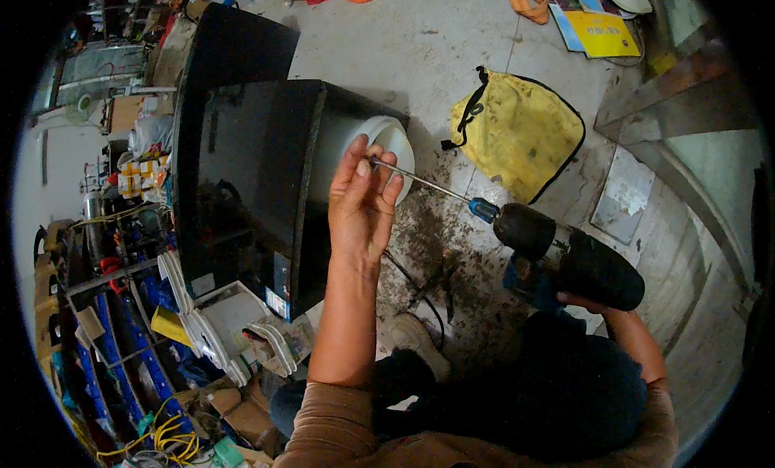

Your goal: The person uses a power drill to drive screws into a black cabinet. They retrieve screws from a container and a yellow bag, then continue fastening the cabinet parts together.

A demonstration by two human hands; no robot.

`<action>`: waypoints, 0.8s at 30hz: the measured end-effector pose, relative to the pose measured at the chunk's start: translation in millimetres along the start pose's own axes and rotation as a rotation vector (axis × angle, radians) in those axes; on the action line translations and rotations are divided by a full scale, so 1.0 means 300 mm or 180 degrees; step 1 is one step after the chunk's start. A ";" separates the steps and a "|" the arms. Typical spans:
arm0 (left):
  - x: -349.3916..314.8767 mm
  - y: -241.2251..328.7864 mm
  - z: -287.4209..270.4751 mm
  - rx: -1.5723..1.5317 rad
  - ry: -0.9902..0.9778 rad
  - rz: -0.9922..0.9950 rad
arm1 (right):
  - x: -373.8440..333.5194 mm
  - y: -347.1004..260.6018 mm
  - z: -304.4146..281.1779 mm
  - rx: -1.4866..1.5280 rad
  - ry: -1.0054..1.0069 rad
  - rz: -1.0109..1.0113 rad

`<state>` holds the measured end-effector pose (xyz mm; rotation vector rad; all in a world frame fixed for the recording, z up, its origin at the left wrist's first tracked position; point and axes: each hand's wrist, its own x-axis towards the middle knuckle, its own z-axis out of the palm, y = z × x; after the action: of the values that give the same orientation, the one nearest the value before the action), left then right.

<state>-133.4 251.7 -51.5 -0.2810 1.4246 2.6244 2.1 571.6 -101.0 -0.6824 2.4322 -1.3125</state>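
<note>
In my right hand (pixel 583 302) is the grip of a dark, worn cordless drill (pixel 597 262), at the right by my knee. A blue collar (pixel 483 209) at its front carries a long thin metal bit (pixel 428 184) that points up and left. My left hand (pixel 361 193) is raised, palm toward me, its fingertips pinching the far end of that bit. Whether a screw sits at the tip is too small to tell. Just behind the left fingers is a white round tub (pixel 400 137), partly hidden by the hand and beside a glossy black box (pixel 258 157).
A dirty yellow pouch (pixel 517 133) with black trim lies on the floor, near scattered dark debris (pixel 432 226). Crowded shelves (pixel 121 323) and white plastic parts (pixel 214 331) stand left. A metal frame (pixel 678 104) and flat plate (pixel 623 195) are at right. My shoe (pixel 418 343) is below.
</note>
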 end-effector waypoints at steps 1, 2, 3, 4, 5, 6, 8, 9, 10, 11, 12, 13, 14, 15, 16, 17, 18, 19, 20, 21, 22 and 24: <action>-0.003 0.010 0.013 -0.0039 0.0070 -0.0020 | 0.000 0.014 0.011 -0.0091 -0.0090 0.0024; -0.007 0.032 0.039 -0.0077 0.0142 -0.0039 | 0.007 0.019 0.016 -0.0054 -0.0126 0.0108; -0.009 0.049 0.049 -0.0111 0.0217 -0.0055 | 0.012 0.023 0.022 -0.0013 -0.0162 0.0194; -0.003 0.069 0.037 -0.0097 0.0208 -0.0159 | 0.025 0.012 0.013 0.0133 -0.0137 0.0354; -0.001 0.086 0.031 -0.0038 0.0391 -0.0232 | 0.031 0.013 0.005 0.0268 -0.0103 0.0526; -0.005 0.112 0.017 0.0299 0.0465 -0.0106 | 0.030 0.031 0.008 0.0233 -0.0089 0.0484; 0.011 0.209 -0.017 0.1209 0.0334 0.0499 | 0.035 0.061 0.030 0.0355 -0.0084 0.0496; 0.062 0.243 -0.028 0.1649 0.0050 0.0946 | 0.023 0.058 0.014 0.0392 -0.0055 0.0651; 0.096 0.307 -0.037 0.2513 0.0218 0.1339 | 0.033 0.051 0.026 0.0699 -0.0088 0.0828; 0.145 0.346 -0.041 0.3374 0.0379 0.1715 | 0.043 0.049 0.037 0.0751 -0.0064 0.0820; 0.226 0.343 -0.034 0.3830 0.0212 0.1846 | 0.040 0.032 0.015 0.0688 0.0012 0.0885; 0.276 0.370 -0.025 0.4472 0.0111 0.1972 | 0.057 0.038 0.031 0.0525 0.0105 0.0637; 0.331 0.383 -0.053 0.4822 -0.0024 0.1941 | 0.068 0.043 0.045 0.0405 0.0140 0.0473; 0.378 0.391 -0.089 0.5143 -0.0170 0.1901 | 0.078 0.043 0.051 0.0255 0.0188 0.0322; 0.432 0.376 -0.100 0.5258 -0.0348 0.1967 | 0.060 0.059 0.052 0.0106 0.0171 0.0313; 0.462 0.359 -0.107 0.5457 -0.0507 0.1986 | 0.056 0.072 0.067 0.0227 0.0129 0.0357; 0.477 0.351 -0.116 0.5663 -0.0667 0.2005 | 0.054 0.084 0.081 0.0353 0.0092 0.0389; 0.485 0.333 -0.118 0.5802 -0.0570 0.2009 | 0.053 0.085 0.085 0.0630 0.0047 0.0551; 0.489 0.323 -0.119 0.5948 -0.0470 0.2014 | 0.058 0.087 0.085 0.0715 0.0026 0.0619; 0.493 0.316 -0.117 0.6101 -0.0365 0.2020 | 0.064 0.089 0.085 0.0802 0.0014 0.0683; 0.498 0.309 -0.118 0.6146 -0.0402 0.2080 | 0.076 0.089 0.078 0.0693 0.0023 0.0654; 0.506 0.308 -0.112 0.6259 -0.0465 0.2211 | 0.105 0.083 0.066 0.0625 -0.0014 0.0633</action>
<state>-297.5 178.9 -29.1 0.6762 3.2837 0.2657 -22.0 552.6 -133.8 -0.3817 2.2602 -1.4394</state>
